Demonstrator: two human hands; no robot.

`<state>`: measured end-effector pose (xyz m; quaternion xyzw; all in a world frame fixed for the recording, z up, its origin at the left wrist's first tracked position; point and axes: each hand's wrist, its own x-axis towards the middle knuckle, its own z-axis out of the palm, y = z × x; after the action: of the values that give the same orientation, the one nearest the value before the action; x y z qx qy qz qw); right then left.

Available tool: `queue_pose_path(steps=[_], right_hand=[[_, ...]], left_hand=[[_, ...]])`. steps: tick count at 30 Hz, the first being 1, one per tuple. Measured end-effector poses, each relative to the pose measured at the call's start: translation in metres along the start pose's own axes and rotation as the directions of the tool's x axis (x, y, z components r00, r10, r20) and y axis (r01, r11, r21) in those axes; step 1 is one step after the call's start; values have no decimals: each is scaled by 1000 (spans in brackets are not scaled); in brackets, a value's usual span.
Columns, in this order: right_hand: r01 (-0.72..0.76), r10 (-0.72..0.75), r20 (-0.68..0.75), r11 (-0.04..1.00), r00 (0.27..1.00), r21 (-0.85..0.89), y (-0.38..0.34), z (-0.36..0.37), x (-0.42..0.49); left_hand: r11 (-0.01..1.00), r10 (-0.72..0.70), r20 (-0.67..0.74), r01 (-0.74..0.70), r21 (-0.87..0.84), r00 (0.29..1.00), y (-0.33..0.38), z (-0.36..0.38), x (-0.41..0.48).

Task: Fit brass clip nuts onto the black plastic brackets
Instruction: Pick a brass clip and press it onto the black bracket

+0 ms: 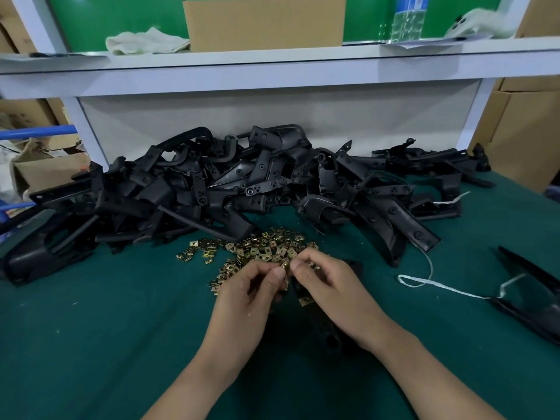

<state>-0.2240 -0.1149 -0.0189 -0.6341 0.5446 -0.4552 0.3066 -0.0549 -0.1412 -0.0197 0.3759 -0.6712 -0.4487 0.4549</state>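
Both hands pinching one clip nut over a bracket on the table.

The left hand (248, 295) and right hand (330, 292) are each keeping a closed fingertip grip on the same clip nut (285, 264), just above the bracket (321, 331) lying under the wrists. That bracket is already carrying a fitted nut (306, 301). Probably best: turning the nut's open mouth toward the bracket edge and sliding it on square, not cocked. The loose nuts (257, 250) are lying just far of the fingers, with the bracket heap (242, 183) beyond. The white string (424, 281) and a spare bracket (530, 301) are crowding the right. The table (106, 328) is offering room near-left.
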Motion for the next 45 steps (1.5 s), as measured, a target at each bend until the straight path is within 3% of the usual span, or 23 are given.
queue_pose_path(steps=[24, 28, 33, 45], right_hand=[[-5, 5, -10, 1000, 1000, -22, -1, 0, -1], [-8, -8, -152, 994, 988, -105, 2, 1, -1], [-93, 31, -432, 988, 901, -123, 9, -5, 5], [-164, 56, -444, 964, 894, -208, 8, -5, 6]], left_hand=[[998, -57, 30, 58, -13, 998, 3, -1, 0], [994, -77, 13, 78, -70, 997, 4, -1, 0], [988, -96, 25, 98, -118, 995, 5, 0, 0], [989, -99, 36, 103, -110, 994, 6, 0, -1]])
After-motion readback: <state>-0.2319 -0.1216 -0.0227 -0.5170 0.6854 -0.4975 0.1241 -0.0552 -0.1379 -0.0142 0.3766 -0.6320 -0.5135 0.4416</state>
